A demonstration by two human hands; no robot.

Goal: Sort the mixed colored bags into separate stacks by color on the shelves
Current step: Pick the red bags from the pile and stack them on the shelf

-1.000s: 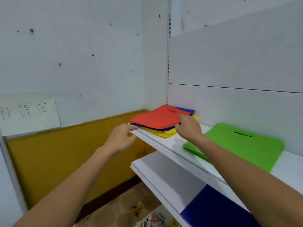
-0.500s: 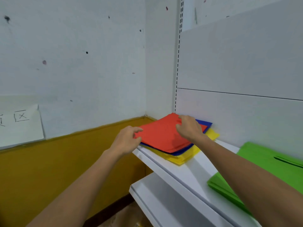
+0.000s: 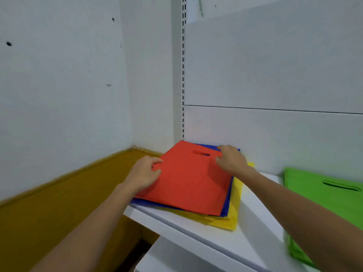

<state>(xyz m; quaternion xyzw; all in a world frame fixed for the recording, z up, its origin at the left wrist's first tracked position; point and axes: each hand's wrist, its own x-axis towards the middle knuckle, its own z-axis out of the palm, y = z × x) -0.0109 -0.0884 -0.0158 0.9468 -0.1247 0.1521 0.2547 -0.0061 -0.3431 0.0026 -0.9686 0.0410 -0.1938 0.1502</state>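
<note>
A mixed pile lies at the left end of the white shelf (image 3: 253, 218): a red bag (image 3: 188, 183) on top, a blue bag (image 3: 228, 201) under it and yellow bags (image 3: 233, 218) at the bottom. My left hand (image 3: 144, 173) pinches the red bag's left edge with curled fingers. My right hand (image 3: 230, 159) grips its far right corner, beside the handle slot. A stack of green bags (image 3: 322, 191) sits further right on the same shelf, partly behind my right forearm.
The shelf meets a white back panel (image 3: 275, 75) and a slotted upright (image 3: 183, 75) in the corner. A white wall with a mustard-yellow lower band (image 3: 59, 213) stands to the left. A lower shelf (image 3: 167, 258) juts out beneath.
The view has moved closer to the pile. Both hands have settled on the red bag, left at its left edge and right at its far corner.
</note>
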